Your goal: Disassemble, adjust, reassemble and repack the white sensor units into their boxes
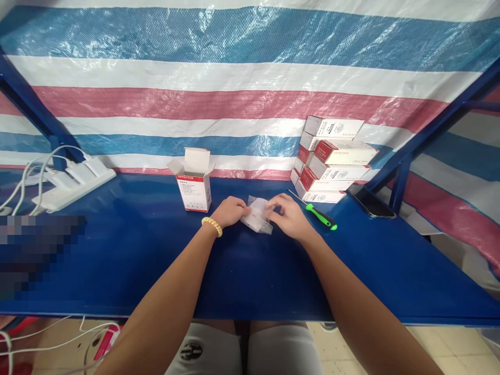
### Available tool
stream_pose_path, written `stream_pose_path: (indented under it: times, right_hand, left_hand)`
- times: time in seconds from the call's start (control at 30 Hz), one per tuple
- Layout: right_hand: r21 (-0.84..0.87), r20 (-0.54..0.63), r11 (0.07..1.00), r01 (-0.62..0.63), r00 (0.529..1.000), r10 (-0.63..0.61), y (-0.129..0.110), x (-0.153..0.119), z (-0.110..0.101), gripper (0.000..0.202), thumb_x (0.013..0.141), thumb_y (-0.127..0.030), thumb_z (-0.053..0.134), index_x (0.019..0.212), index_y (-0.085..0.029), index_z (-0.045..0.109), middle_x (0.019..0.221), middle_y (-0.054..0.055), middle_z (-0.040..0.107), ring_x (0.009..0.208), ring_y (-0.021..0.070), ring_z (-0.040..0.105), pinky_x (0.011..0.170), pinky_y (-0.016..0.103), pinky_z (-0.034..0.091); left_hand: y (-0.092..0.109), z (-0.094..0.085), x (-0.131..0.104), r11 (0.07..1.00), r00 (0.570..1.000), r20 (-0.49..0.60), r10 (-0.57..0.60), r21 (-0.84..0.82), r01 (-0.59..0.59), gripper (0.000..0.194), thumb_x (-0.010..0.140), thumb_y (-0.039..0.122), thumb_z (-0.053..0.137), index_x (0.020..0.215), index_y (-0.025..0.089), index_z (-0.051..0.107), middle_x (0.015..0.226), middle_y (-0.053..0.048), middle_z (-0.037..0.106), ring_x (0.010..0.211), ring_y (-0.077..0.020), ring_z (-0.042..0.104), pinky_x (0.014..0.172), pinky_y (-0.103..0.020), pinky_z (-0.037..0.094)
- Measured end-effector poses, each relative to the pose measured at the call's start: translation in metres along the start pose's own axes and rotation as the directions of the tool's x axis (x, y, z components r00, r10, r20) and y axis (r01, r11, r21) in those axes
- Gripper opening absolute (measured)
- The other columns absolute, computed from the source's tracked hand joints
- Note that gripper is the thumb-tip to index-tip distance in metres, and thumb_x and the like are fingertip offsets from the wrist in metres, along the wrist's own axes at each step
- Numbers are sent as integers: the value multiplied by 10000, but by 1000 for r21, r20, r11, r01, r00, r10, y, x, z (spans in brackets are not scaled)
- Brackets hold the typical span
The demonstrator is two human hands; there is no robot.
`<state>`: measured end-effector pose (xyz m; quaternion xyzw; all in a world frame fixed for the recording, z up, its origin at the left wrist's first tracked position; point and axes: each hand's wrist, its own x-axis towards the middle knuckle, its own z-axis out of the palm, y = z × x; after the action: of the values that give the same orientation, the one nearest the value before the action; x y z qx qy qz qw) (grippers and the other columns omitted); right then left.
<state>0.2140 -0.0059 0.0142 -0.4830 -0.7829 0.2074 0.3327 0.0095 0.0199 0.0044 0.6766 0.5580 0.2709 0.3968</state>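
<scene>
A clear plastic bag (257, 214) with something white inside lies on the blue table between my hands. My left hand (231, 210), with a yellow coiled band at its wrist, is closed on the bag's left edge, thumb and fingers together. At the bag's right side, my right hand (287, 213) has its fingers curled in a pinch on the plastic. What exactly is in the bag cannot be made out. Just left of my left hand stands an upright white and red detector box (194, 192), its top flaps open. A green and black screwdriver (321, 216) rests to the right of my right hand.
Several white and red boxes (332, 166) are stacked at the back right. Beside them lies a black phone (372, 201). A white power strip (78, 185) with plugs and cables sits at the left. Striped sheeting (234, 104) hangs behind the table, with blue metal posts at both sides.
</scene>
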Motion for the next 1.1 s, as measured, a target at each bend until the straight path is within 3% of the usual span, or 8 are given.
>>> stream_pose_path:
  times: [0.17, 0.37, 0.5, 0.57, 0.7, 0.8, 0.93, 1.1]
  right_hand:
    - [-221, 136, 955, -197, 964, 230, -10, -3, 15, 1178, 551, -697, 736, 1498, -164, 281, 1510, 186, 359, 1425, 396, 227, 1120, 546, 248]
    - [-405, 160, 876, -263, 923, 351, -13, -1, 20, 948, 776, -768, 456, 1503, -177, 311, 1442, 209, 446, 1406, 411, 268, 1093, 556, 219]
    - [-435, 122, 876, -209, 950, 287, -9, 0, 22, 806, 793, -751, 455, 1439, -269, 435, 1264, 177, 556, 1260, 379, 445, 1025, 511, 301]
    - [-444, 91, 873, -202, 959, 268, -6, 0, 24, 773, 786, -740, 482, 1417, -294, 463, 1210, 165, 566, 1224, 370, 479, 1011, 507, 308]
    - [-433, 14, 879, -200, 973, 229, -5, -1, 27, 734, 758, -711, 553, 1374, -315, 507, 1143, 137, 578, 1160, 333, 528, 998, 491, 322]
    - [-418, -3, 890, -182, 980, 199, -9, -2, 27, 731, 733, -694, 597, 1346, -300, 539, 1125, 128, 596, 1106, 313, 553, 974, 464, 355]
    - [-400, -21, 896, -192, 979, 201, -15, -3, 26, 729, 705, -668, 639, 1308, -264, 576, 1090, 131, 618, 1064, 311, 577, 944, 451, 397]
    - [-180, -146, 949, -257, 962, 233, -11, -2, 17, 641, 672, -624, 672, 1182, -238, 638, 1049, 104, 662, 1037, 297, 605, 931, 441, 445]
  left_hand:
    - [2, 0, -4, 994, 980, 163, 109, -22, -107, 238, 717, 348, 580, 550, 179, 578, 563, 17, 542, 565, -122, 452, 557, -269, 347]
    - [6, 6, -3, 999, 997, 77, 32, 35, -35, 243, 757, 328, 541, 562, 187, 578, 604, -7, 598, 608, -152, 525, 580, -282, 393]
    - [14, 10, -8, 973, 960, -254, 116, 223, -59, 125, 765, 249, 533, 671, 187, 589, 701, -32, 635, 684, -180, 580, 654, -311, 441]
    - [18, 6, -14, 940, 793, -530, 301, 306, -152, 59, 767, 203, 526, 769, 181, 581, 746, -38, 616, 714, -177, 582, 698, -321, 458]
    - [18, -18, -24, 866, 205, -847, 490, 445, -229, 304, 733, 244, 599, 1012, 161, 509, 975, -85, 553, 971, -232, 559, 891, -417, 455]
    - [10, -39, -26, 897, 6, -901, 433, 431, -97, 608, 651, 333, 701, 1147, 150, 400, 1169, -144, 437, 1189, -319, 430, 1036, -546, 341]
    - [-1, -52, -21, 942, 22, -944, 330, 331, 51, 981, 507, 569, 792, 1233, 125, 303, 1226, -188, 370, 1247, -375, 359, 1062, -576, 298]
    - [-11, -40, -10, 969, 217, -966, 137, 176, 171, 1169, 418, 603, 824, 1326, 136, 254, 1348, -232, 363, 1282, -438, 363, 1033, -621, 311]
